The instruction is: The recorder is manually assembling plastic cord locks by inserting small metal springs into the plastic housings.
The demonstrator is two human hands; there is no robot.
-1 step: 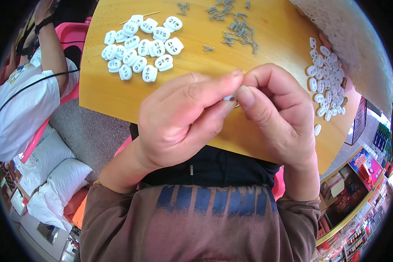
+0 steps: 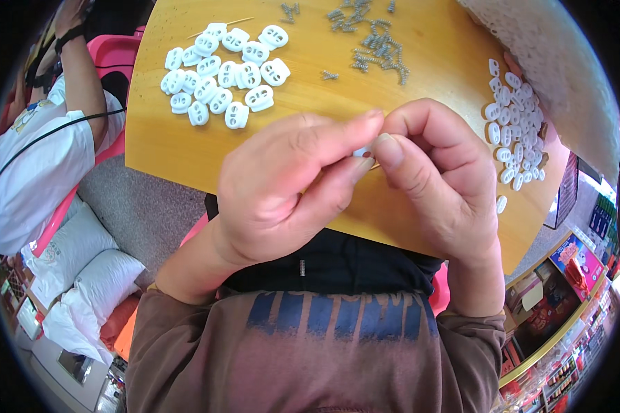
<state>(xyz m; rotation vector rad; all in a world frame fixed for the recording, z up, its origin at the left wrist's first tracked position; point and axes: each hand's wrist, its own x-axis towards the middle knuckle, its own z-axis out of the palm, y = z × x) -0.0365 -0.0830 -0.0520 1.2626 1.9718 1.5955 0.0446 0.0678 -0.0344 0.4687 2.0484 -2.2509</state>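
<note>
My left hand [image 2: 282, 186] is closed, with thumb and forefinger pinching a small white plastic piece [image 2: 362, 151] that mostly hides behind the fingertips. Against it, my right hand [image 2: 441, 175] is closed too, its thumb pressed to the bent forefinger. A short bit of a thin wooden stick [image 2: 374, 166] shows just under the right thumb; the rest is covered. Both hands meet over the near part of the yellow wooden table [image 2: 310, 96]. White two-hole cord locks [image 2: 220, 101] lie in a group beyond my left hand.
Small metal springs [image 2: 379, 45] are scattered at the table's far middle. White oval plastic pieces [image 2: 513, 117] form a pile at the right, beside a large translucent bag [image 2: 551, 69]. A thin wooden pick [image 2: 220, 27] lies behind the cord locks. Another person's arm [image 2: 86, 82] is at the left.
</note>
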